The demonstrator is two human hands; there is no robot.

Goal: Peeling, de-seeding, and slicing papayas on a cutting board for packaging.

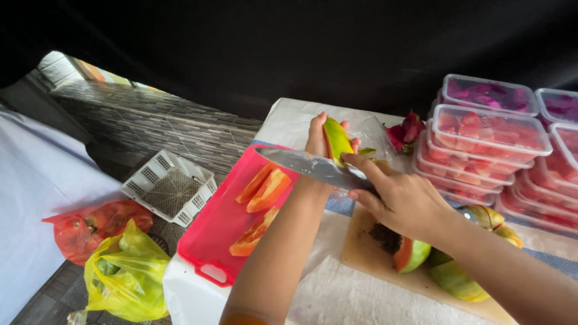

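Note:
My left hand (317, 139) holds a long slice of papaya (336, 140) upright, its yellow-green skin toward me. My right hand (402, 201) grips a large knife (310, 166) by the handle, and the wide blade lies across the slice's lower end. Below my arms a red cutting board (211, 241) carries three peeled orange papaya pieces (265, 189). A wooden board (367, 259) under my right wrist holds a cut papaya half (412, 254) with dark seeds.
Stacked clear lidded tubs of cut red and purple fruit (481, 141) fill the table's right. A dragon fruit (406, 131) lies behind my hands. On the floor at left sit a white plastic basket (168, 186), a red bag (90, 227) and a yellow bag (126, 274).

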